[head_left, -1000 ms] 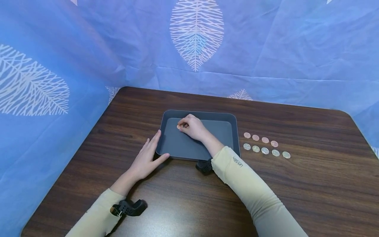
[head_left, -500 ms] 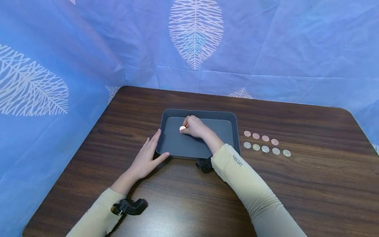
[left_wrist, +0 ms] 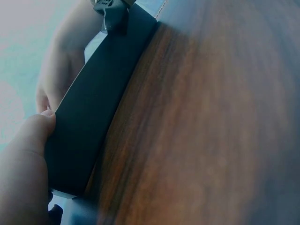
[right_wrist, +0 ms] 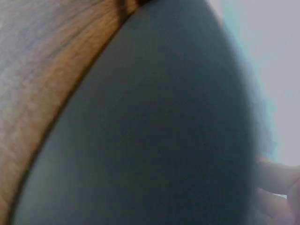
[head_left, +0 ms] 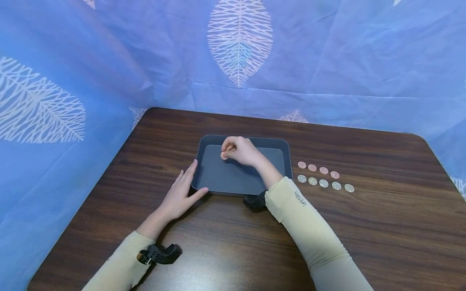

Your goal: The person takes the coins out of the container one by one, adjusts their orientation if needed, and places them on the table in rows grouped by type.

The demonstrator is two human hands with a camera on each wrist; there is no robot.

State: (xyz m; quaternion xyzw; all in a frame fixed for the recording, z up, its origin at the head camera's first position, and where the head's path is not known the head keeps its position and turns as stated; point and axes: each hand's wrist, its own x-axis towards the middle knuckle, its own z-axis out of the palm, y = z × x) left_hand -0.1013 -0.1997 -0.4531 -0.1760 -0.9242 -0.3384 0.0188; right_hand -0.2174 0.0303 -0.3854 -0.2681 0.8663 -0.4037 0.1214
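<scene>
In the head view, a dark grey rectangular tray (head_left: 229, 180) lies on the wooden table. Over its left half, my right hand (head_left: 242, 151) pinches a copper-coloured coin (head_left: 223, 156) between thumb and fingertips. My left hand (head_left: 178, 198) rests at the tray's near left corner, fingers extended along the left side and thumb at the front edge. Seen from the left wrist, that thumb (left_wrist: 35, 133) touches the top of the tray's outer wall (left_wrist: 101, 98). The tray's side fills much of the right wrist view, hiding most of the right hand and the coin.
Right of the tray, several copper-coloured coins (head_left: 312, 167) form a row, with a row of several silvery coins (head_left: 323, 183) nearer me. A blue leaf-patterned cloth (head_left: 309, 60) hangs behind and left of the table (head_left: 218, 238).
The pinched coin has tilted and turned between the right fingers. My right hand and forearm have shifted slightly right. The left hand stays at the tray's corner.
</scene>
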